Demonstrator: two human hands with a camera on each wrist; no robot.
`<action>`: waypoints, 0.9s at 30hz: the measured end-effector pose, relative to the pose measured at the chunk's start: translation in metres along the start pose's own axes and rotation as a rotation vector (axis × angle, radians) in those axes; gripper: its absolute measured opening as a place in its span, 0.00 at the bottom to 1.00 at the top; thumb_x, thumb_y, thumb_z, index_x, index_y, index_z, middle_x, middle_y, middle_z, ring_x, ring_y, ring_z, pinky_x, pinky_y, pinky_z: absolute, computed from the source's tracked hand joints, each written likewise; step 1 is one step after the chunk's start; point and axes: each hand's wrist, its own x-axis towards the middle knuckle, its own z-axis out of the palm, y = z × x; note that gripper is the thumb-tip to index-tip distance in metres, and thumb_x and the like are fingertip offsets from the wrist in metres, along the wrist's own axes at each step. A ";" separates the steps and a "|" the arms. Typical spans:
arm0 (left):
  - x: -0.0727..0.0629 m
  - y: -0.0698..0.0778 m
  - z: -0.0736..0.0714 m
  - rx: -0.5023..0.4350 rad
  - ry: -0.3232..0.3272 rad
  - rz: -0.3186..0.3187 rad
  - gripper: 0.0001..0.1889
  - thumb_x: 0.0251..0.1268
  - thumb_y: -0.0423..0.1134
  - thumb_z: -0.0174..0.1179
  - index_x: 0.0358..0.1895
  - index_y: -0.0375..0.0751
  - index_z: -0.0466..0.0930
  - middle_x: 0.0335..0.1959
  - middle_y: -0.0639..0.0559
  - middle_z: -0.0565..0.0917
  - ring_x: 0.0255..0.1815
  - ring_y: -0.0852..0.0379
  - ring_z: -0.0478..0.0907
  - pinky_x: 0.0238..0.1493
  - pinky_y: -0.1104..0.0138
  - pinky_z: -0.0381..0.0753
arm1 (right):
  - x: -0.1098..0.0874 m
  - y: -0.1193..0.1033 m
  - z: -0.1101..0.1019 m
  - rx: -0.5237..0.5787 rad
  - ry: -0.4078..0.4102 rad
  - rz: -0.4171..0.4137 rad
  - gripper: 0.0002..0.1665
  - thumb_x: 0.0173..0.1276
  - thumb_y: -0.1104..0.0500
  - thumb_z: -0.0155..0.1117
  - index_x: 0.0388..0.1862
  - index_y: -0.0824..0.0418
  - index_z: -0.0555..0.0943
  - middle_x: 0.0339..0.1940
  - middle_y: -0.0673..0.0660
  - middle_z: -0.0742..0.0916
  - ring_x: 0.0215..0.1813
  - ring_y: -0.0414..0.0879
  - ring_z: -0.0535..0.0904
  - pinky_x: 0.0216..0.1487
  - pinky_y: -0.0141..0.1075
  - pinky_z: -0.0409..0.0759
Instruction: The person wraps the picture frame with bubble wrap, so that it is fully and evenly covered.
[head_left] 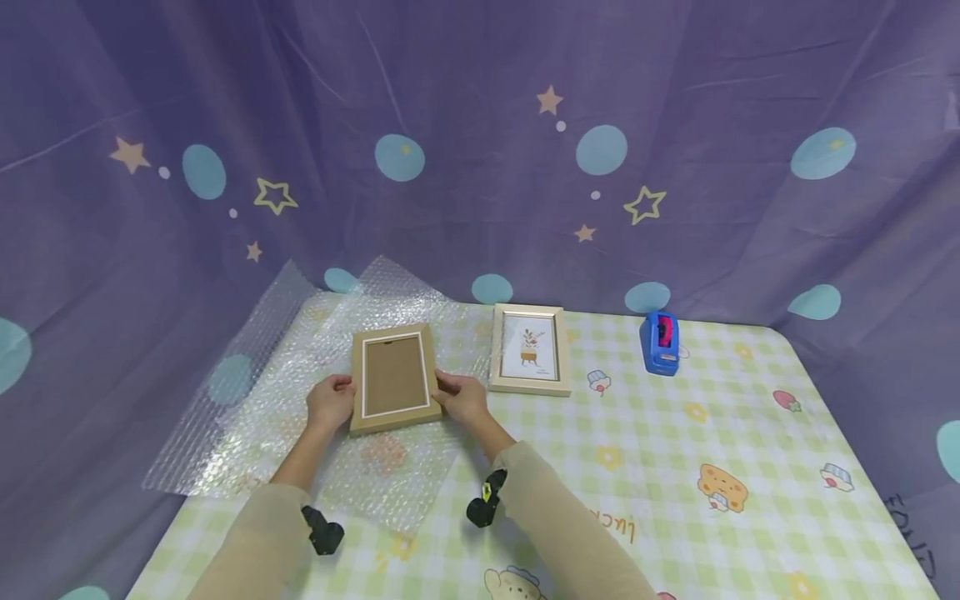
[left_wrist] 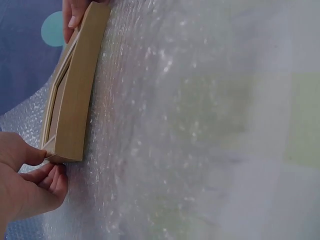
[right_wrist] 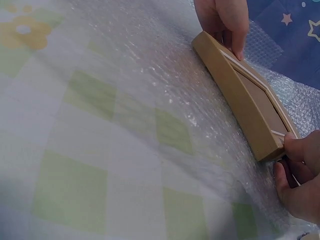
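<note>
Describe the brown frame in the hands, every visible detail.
The brown frame is rectangular and thick-sided, wooden or cardboard by its look. A white line borders its brown central panel, which has a small dark notch at the far edge. It faces up over the bubble wrap, turned slightly askew. The left hand and right hand grip its opposite sides; whether it fully rests on the wrap is unclear.

At your 8 o'clock, your left hand (left_wrist: 25, 195) pinches the near corner of a tan picture frame (left_wrist: 77, 95), tilted over bubble wrap (left_wrist: 132, 100). Your right hand (left_wrist: 75, 10) holds its far end at 11. Blue cloth (left_wrist: 22, 65) hangs at 10; green-and-white checked tablecloth (left_wrist: 306, 115) lies at 3.
</note>
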 end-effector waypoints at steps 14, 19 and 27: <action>0.011 0.001 -0.011 0.014 -0.038 -0.010 0.18 0.65 0.36 0.53 0.52 0.26 0.77 0.48 0.31 0.83 0.46 0.40 0.82 0.34 0.75 0.76 | 0.006 -0.002 0.001 -0.050 -0.053 -0.057 0.26 0.61 0.66 0.65 0.60 0.64 0.77 0.56 0.62 0.85 0.61 0.56 0.80 0.65 0.44 0.76; 0.011 -0.006 -0.013 0.004 -0.093 -0.019 0.19 0.67 0.38 0.54 0.54 0.26 0.76 0.50 0.31 0.82 0.48 0.41 0.81 0.38 0.72 0.79 | 0.002 -0.005 -0.001 -0.006 -0.112 -0.014 0.30 0.59 0.69 0.65 0.63 0.67 0.74 0.58 0.64 0.83 0.62 0.57 0.79 0.64 0.44 0.77; 0.003 -0.011 -0.010 -0.028 -0.086 -0.011 0.19 0.65 0.37 0.56 0.53 0.27 0.77 0.49 0.33 0.84 0.43 0.47 0.83 0.34 0.79 0.74 | -0.007 -0.001 -0.003 0.056 -0.121 -0.022 0.29 0.59 0.72 0.63 0.62 0.70 0.74 0.58 0.68 0.82 0.60 0.58 0.80 0.58 0.42 0.81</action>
